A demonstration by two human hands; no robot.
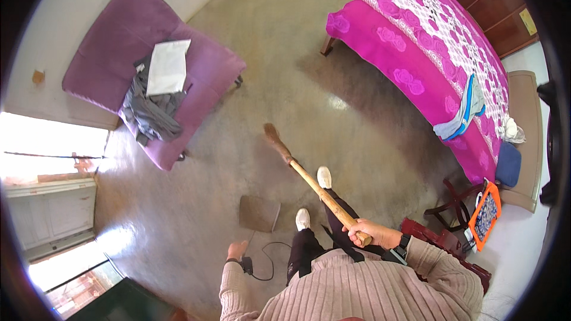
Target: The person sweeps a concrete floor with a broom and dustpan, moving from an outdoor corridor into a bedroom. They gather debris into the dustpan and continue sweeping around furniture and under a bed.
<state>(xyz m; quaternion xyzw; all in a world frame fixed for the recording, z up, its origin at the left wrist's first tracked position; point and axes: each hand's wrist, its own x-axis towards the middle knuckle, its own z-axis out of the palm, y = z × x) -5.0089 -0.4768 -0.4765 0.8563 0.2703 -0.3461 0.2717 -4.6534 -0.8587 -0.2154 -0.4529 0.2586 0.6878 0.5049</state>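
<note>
My right hand (373,233) is wrapped round the upper end of a broom's wooden handle. The broom (321,189) slants away to the upper left, its brown bristle head (275,137) at the floor. Lower left, my left hand (237,251) is closed at the top of a thin handle. That handle runs down to a flat, greyish-brown dustpan (259,213) in front of my feet. The fingers of my left hand show only in part. A black strap with a cable sits at my left wrist.
A purple sofa bed (202,59) with grey clothes (148,113) and a white packet (169,67) stands at far left. To the right is a bed (386,53) with a magenta cover. A dark red stool (455,205) stands near an orange-edged bag (485,217). Doors (50,211) are at left.
</note>
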